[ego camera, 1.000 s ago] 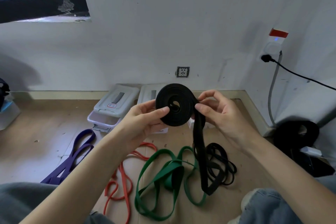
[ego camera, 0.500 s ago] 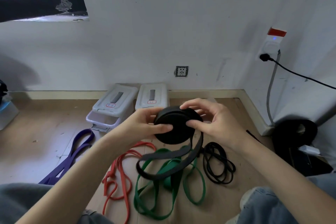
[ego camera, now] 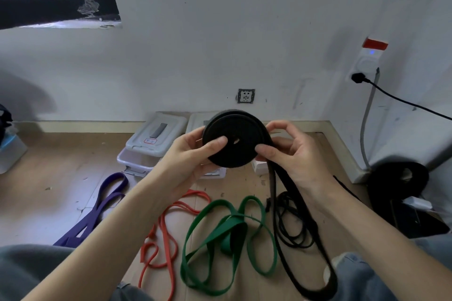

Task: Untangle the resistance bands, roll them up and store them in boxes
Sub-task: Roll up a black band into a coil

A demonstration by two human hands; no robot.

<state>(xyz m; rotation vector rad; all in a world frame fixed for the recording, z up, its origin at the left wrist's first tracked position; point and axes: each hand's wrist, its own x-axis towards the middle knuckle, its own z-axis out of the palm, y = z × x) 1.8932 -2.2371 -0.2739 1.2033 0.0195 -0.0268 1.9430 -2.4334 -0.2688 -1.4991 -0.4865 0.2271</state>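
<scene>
Wooden floor [ego camera: 49, 203] meets a white wall. Raised before the boxes [ego camera: 156, 139], the left hand [ego camera: 193, 154] pinches the black band roll [ego camera: 234, 142], thumb on its face; the right hand [ego camera: 288, 151] grips the roll's opposite edge, its loose tail [ego camera: 305, 239] hanging floorward.

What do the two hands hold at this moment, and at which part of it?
Both hold the rolled black band. The left hand grips the roll's left edge, thumb on its face; the right hand pinches its right edge, where the loose tail hangs down.
</scene>
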